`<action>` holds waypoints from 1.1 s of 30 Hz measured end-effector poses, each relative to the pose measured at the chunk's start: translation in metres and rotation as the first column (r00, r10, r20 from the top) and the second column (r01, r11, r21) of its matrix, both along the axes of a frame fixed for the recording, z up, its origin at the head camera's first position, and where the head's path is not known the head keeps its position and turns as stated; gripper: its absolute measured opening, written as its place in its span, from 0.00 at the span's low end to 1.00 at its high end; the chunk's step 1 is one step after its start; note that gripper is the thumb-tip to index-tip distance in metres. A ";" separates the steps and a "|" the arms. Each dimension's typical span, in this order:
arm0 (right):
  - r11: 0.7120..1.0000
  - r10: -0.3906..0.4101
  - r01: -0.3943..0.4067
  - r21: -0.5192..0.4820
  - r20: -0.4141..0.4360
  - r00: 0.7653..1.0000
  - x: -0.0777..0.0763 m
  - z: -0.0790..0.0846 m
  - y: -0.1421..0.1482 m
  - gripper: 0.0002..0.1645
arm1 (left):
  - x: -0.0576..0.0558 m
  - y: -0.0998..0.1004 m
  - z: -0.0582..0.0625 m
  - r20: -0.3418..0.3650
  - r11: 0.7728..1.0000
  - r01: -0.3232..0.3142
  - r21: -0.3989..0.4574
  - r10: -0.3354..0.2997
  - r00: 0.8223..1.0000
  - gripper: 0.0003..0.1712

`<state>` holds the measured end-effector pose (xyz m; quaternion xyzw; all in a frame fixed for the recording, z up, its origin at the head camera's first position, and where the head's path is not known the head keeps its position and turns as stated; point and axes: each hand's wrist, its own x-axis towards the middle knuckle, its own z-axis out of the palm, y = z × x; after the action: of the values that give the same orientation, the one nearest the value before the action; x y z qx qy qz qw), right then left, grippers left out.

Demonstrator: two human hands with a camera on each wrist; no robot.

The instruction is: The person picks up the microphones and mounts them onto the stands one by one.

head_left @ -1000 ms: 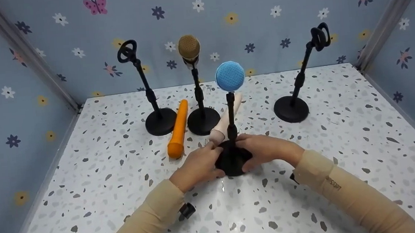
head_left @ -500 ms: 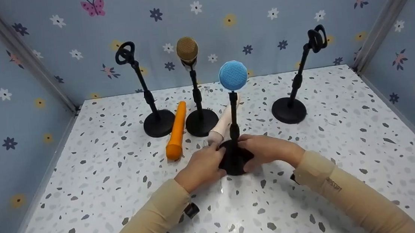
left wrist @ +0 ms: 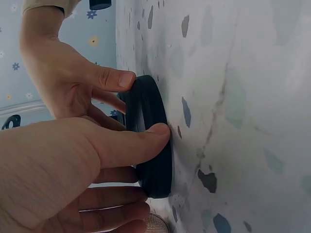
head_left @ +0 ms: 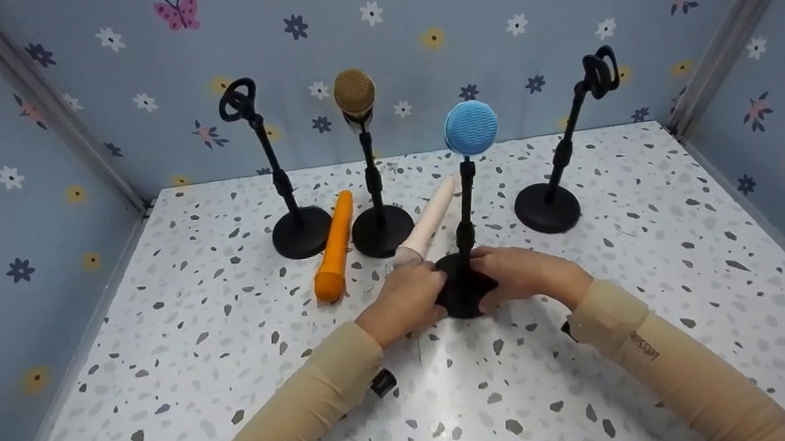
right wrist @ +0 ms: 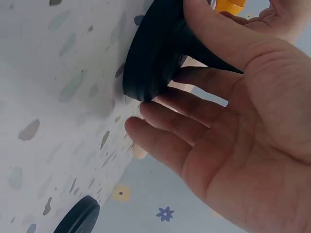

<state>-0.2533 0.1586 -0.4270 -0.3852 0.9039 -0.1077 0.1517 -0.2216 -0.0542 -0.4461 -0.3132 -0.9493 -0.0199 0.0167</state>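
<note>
Between my hands a black microphone stand (head_left: 466, 232) stands upright, with a blue-headed microphone (head_left: 471, 128) at its top. My left hand (head_left: 405, 297) grips the left side of its round base (left wrist: 154, 116), thumb pressed on the rim in the left wrist view. From the right, my right hand (head_left: 528, 272) holds the same base, its thumb over the edge and its fingers (right wrist: 184, 104) along the far side in the right wrist view. Just behind the left hand lies a white microphone (head_left: 428, 221). An orange microphone (head_left: 335, 250) lies farther left.
A gold microphone (head_left: 354, 92) sits in a black stand (head_left: 383, 232) behind. Two more black stands with ring clips stand at the back, a left stand (head_left: 301, 232) and a right stand (head_left: 548, 208). Flower-patterned walls (head_left: 258, 62) border the speckled table (head_left: 221, 377).
Both hands have slid the stand with the blue microphone to the right and slightly away from me. The other microphones and stands keep their places.
</note>
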 end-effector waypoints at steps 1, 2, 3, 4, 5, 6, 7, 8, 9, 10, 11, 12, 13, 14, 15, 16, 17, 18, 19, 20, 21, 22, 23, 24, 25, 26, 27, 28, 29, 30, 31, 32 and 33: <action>1.000 -0.003 0.003 0.001 -0.003 1.000 -0.001 0.001 0.001 0.29 | -0.002 0.002 0.000 0.001 1.000 -0.002 -0.001 0.002 1.000 0.18; 1.000 -0.004 0.004 0.001 -0.012 1.000 -0.002 0.001 0.003 0.29 | -0.004 0.005 0.000 0.003 1.000 -0.006 -0.003 0.006 1.000 0.18; 1.000 -0.004 0.004 -0.001 -0.020 1.000 -0.003 0.001 0.004 0.29 | -0.006 0.007 0.000 0.006 1.000 -0.011 -0.005 0.011 1.000 0.18; 1.000 -0.007 0.007 0.000 -0.025 1.000 -0.004 0.002 0.005 0.29 | -0.007 0.009 0.000 0.008 1.000 -0.017 -0.008 0.017 1.000 0.18; 1.000 -0.007 0.007 0.000 -0.034 0.999 -0.005 0.002 0.007 0.30 | -0.009 0.011 0.000 0.004 1.000 -0.023 -0.016 0.023 1.000 0.18; 1.000 -0.008 0.008 -0.003 -0.039 0.999 -0.006 0.002 0.008 0.29 | -0.010 0.014 0.000 0.004 0.999 -0.028 -0.025 0.028 1.000 0.18; 1.000 -0.004 0.004 -0.006 -0.049 0.999 -0.007 0.002 0.009 0.29 | -0.011 0.016 -0.001 0.001 0.999 -0.032 -0.036 0.032 0.999 0.19; 1.000 0.001 -0.002 -0.007 -0.063 0.998 -0.008 0.002 0.010 0.28 | -0.012 0.019 -0.001 -0.005 0.998 -0.036 -0.052 0.035 0.999 0.19; 1.000 0.004 -0.005 -0.003 -0.077 0.997 -0.009 0.002 0.011 0.27 | -0.013 0.021 0.000 -0.014 0.997 -0.039 -0.067 0.038 0.999 0.20; 1.000 0.007 -0.007 0.003 -0.090 0.996 -0.010 0.002 0.012 0.26 | -0.014 0.024 0.000 -0.022 0.996 -0.041 -0.082 0.040 0.999 0.20; 1.000 0.008 -0.007 0.008 -0.102 0.995 -0.011 0.002 0.014 0.25 | -0.015 0.027 0.000 -0.026 0.994 -0.047 -0.096 0.045 0.999 0.21; 1.000 0.006 -0.004 0.013 -0.109 0.994 -0.012 0.002 0.015 0.24 | -0.017 0.029 0.001 -0.024 0.993 -0.054 -0.108 0.051 0.998 0.21; 1.000 0.004 -0.001 0.023 -0.119 0.993 -0.014 0.002 0.016 0.23 | -0.019 0.032 0.001 -0.022 0.992 -0.059 -0.116 0.057 0.998 0.21; 0.999 -0.004 0.009 0.033 -0.121 0.993 -0.015 0.003 0.017 0.23 | -0.021 0.034 0.002 -0.017 0.990 -0.065 -0.124 0.063 0.998 0.21; 0.999 -0.014 0.019 0.042 -0.124 0.992 -0.016 0.003 0.018 0.22 | -0.023 0.037 0.002 -0.011 0.989 -0.071 -0.130 0.070 0.997 0.22; 0.998 -0.025 0.031 0.048 -0.121 0.992 -0.017 0.003 0.018 0.22 | -0.025 0.039 0.002 -0.004 0.987 -0.074 -0.142 0.075 0.997 0.22; 0.998 -0.036 0.043 0.054 -0.116 0.993 -0.018 0.004 0.019 0.22 | -0.027 0.041 0.002 0.003 0.986 -0.078 -0.150 0.079 0.997 0.23; 0.997 -0.046 0.053 0.062 -0.115 0.992 -0.019 0.004 0.019 0.23 | -0.030 0.042 0.002 0.009 0.984 -0.078 -0.161 0.080 0.997 0.24; 0.995 -0.056 0.064 0.070 -0.115 0.992 -0.020 0.004 0.020 0.23 | -0.032 0.044 0.002 0.013 0.982 -0.077 -0.174 0.081 0.997 0.26; 0.994 -0.065 0.074 0.077 -0.116 0.991 -0.022 0.005 0.020 0.24 | -0.034 0.046 0.003 0.021 0.980 -0.079 -0.183 0.085 0.996 0.28; 0.993 -0.071 0.082 0.086 -0.119 0.990 -0.023 0.005 0.020 0.25 | -0.036 0.048 0.004 0.033 0.979 -0.080 -0.188 0.088 0.996 0.30; 0.992 -0.079 0.090 0.091 -0.121 0.990 -0.024 0.005 0.020 0.25 | -0.037 0.049 0.005 0.047 0.978 -0.081 -0.192 0.091 0.995 0.30; 0.990 -0.087 0.099 0.096 -0.122 0.989 -0.026 0.005 0.020 0.25 | -0.040 0.051 0.006 0.064 0.978 -0.087 -0.188 0.100 0.993 0.31; 0.989 -0.095 0.107 0.099 -0.122 0.988 -0.028 0.005 0.020 0.25 | -0.042 0.052 0.008 0.079 0.978 -0.094 -0.186 0.110 0.991 0.31; 0.988 -0.103 0.115 0.101 -0.119 0.987 -0.029 0.005 0.020 0.24 | -0.044 0.053 0.009 0.095 0.979 -0.102 -0.178 0.121 0.988 0.31; 0.986 -0.115 0.127 0.104 -0.113 0.987 -0.031 0.006 0.020 0.24 | -0.045 0.054 0.010 0.111 0.980 -0.111 -0.167 0.131 0.985 0.30; 0.984 -0.128 0.139 0.107 -0.105 0.986 -0.032 0.006 0.020 0.23 | -0.047 0.054 0.010 0.124 0.980 -0.117 -0.158 0.138 0.983 0.29; 0.982 -0.142 0.152 0.109 -0.094 0.985 -0.034 0.006 0.020 0.23 | -0.049 0.055 0.010 0.133 0.981 -0.125 -0.149 0.145 0.980 0.28; 0.980 -0.154 0.163 0.112 -0.084 0.985 -0.036 0.007 0.020 0.22 | -0.050 0.055 0.010 0.137 0.981 -0.133 -0.141 0.152 0.979 0.27; 0.978 -0.165 0.173 0.113 -0.073 0.984 -0.037 0.007 0.020 0.22 | -0.052 0.056 0.010 0.137 0.981 -0.138 -0.135 0.157 0.978 0.27; 0.977 -0.176 0.183 0.114 -0.063 0.982 -0.039 0.008 0.020 0.22 | -0.053 0.056 0.009 0.137 0.981 -0.145 -0.126 0.162 0.977 0.27; 0.975 -0.189 0.193 0.114 -0.050 0.981 -0.041 0.008 0.020 0.22 | -0.055 0.056 0.009 0.138 0.981 -0.151 -0.118 0.167 0.976 0.27; 0.974 -0.195 0.199 0.112 -0.044 0.980 -0.044 0.008 0.020 0.22 | -0.056 0.057 0.009 0.141 0.982 -0.156 -0.108 0.171 0.975 0.26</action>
<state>-0.2969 0.1790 -0.4185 -0.2859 0.9447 -0.0633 0.1473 -0.2777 0.0024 -0.4367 -0.2319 -0.9703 0.0042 -0.0679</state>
